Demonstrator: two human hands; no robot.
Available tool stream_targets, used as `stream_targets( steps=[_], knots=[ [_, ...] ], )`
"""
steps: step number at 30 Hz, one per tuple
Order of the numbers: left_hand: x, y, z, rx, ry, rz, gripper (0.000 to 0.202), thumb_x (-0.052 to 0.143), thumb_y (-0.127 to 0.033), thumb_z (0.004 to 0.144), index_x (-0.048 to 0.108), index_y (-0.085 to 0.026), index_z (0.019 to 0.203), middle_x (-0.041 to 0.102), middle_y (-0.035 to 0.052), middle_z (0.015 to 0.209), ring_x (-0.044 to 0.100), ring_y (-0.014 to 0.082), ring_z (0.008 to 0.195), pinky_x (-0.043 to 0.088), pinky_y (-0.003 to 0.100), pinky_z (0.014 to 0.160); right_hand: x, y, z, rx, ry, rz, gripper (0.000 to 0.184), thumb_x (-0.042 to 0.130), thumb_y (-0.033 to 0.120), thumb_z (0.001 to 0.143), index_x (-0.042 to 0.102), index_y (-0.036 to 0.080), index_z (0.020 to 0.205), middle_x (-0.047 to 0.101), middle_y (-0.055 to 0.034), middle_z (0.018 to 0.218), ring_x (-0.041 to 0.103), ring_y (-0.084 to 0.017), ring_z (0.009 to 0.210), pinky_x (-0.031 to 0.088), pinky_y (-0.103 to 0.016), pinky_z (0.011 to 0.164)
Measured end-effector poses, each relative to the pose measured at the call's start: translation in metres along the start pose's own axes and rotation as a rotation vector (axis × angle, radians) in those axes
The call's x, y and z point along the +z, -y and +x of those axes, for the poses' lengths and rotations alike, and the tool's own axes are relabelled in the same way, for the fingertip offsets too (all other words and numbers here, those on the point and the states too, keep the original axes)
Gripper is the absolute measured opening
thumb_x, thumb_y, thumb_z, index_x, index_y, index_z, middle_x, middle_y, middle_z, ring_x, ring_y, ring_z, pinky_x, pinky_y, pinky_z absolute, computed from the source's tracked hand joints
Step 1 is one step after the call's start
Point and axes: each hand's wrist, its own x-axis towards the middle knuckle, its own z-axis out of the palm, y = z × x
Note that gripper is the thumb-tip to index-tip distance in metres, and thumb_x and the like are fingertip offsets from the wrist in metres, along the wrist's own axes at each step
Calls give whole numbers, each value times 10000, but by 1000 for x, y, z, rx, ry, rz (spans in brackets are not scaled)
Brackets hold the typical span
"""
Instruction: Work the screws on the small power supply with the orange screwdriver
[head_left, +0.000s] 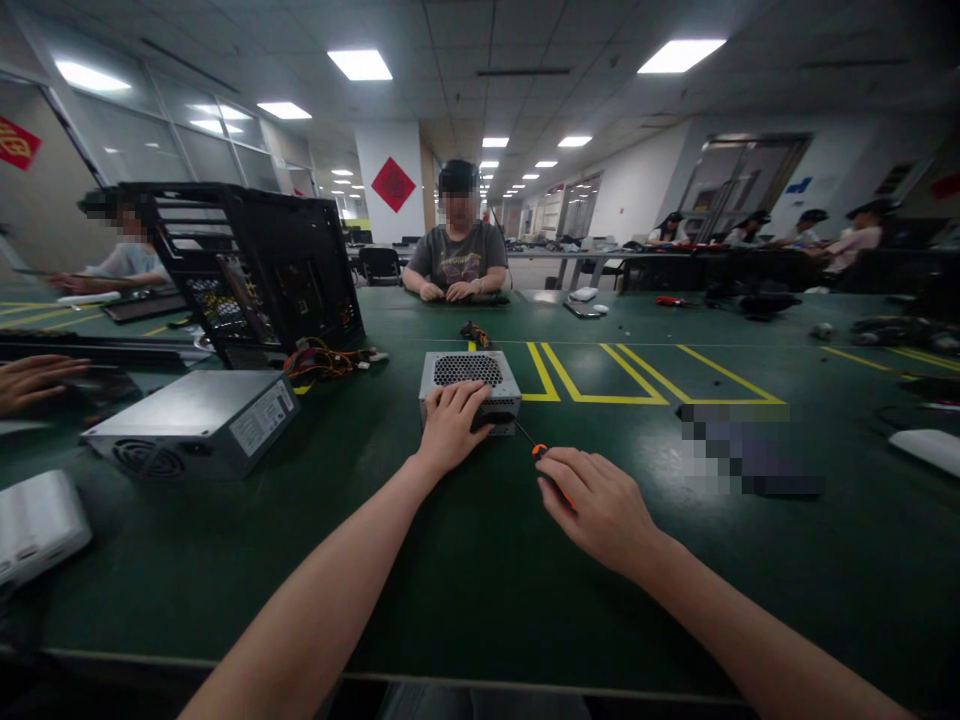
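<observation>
A small silver power supply unit (480,375) with a mesh top lies on the green table mat in front of me. My left hand (450,425) rests on its near edge, fingers curled over the casing. My right hand (596,505) is closed round an orange-handled screwdriver (541,455) whose thin shaft points at the unit's near right corner.
A larger grey power supply (199,420) lies at the left, behind it an open black computer case (255,265) with loose coloured cables (326,360). Another person's hand (34,380) shows at the far left. A person sits across the table (459,255). Yellow tape lines (600,375) mark the mat.
</observation>
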Motion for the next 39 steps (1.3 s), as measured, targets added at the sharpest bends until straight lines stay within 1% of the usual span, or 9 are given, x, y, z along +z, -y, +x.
stream_targets(
  steps=[5,8,15,18,22,27,32,35,39],
  knots=[
    [1,-1,0,-10,2,5,520,602,-315,733,441,-266,1225,503,56,1249,402,237,1153,263,403,933,-1,1,-1,83,8,3,204,438,246,844,548,139,978,581,-84,950,550,-114,715,436,-232,607],
    [1,-1,0,-13,1,7,508,601,-318,736,445,-261,1216,493,52,1261,395,231,1162,264,396,935,1,-1,-3,99,-4,9,199,419,215,862,530,130,1003,579,-77,940,545,-85,665,419,-189,546],
    [-1,-1,0,-5,-5,12,525,607,-309,731,432,-252,1222,493,54,1263,395,224,1166,267,403,937,2,-2,-2,49,-42,15,204,411,143,832,529,144,999,604,-60,907,549,-91,658,435,-216,598],
    [-2,-1,1,-6,1,13,516,605,-311,733,433,-255,1217,490,47,1268,396,223,1166,268,409,938,2,-3,-1,101,-61,18,193,403,166,841,531,143,984,595,-70,925,554,-94,658,439,-222,600],
    [-2,-1,1,7,1,24,510,595,-297,740,427,-254,1220,480,51,1278,389,226,1175,273,414,939,4,-4,-2,176,-71,23,196,397,221,871,513,130,999,576,-71,904,549,-80,629,422,-189,531],
    [-2,-2,2,16,9,36,517,603,-314,733,424,-251,1214,445,40,1318,361,226,1202,262,418,952,4,-3,-1,92,-86,8,183,378,149,855,524,142,966,584,-44,823,532,-84,603,420,-208,556],
    [-2,-2,3,9,16,40,512,609,-311,729,427,-257,1204,460,30,1305,376,228,1185,253,428,959,4,0,2,53,-79,13,197,394,128,822,545,154,946,595,-55,855,557,-124,693,441,-258,631],
    [-2,-2,3,7,15,33,504,613,-284,726,433,-256,1196,469,36,1298,378,237,1179,263,433,944,2,1,2,117,-64,23,180,403,182,840,540,156,954,582,-69,911,563,-119,704,453,-249,630],
    [-3,-4,2,-2,2,16,505,626,-260,715,442,-252,1185,484,37,1282,389,233,1162,276,427,926,-4,3,1,251,-43,36,214,368,267,880,524,145,959,563,-66,881,565,-93,645,455,-196,541]
  ],
)
